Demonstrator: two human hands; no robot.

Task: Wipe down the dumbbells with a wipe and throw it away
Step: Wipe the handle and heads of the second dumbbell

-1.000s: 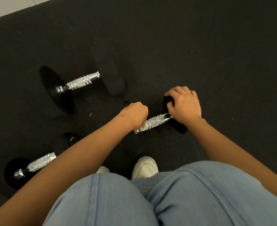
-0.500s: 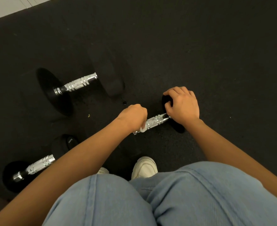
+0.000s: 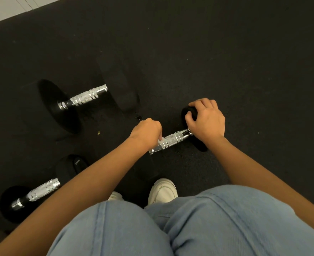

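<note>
Dumbbell w/ chrome handle; L grip round wipe, R grip round black end.

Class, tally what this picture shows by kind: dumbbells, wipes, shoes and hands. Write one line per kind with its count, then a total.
Dumbbells: 3
Wipes: 1
Shoes: 2
Hands: 2
Total: 8

I see black, speckled rubber flooring filling nearly my whole view. A pale strip with thin seams crosses the top left corner.
</note>
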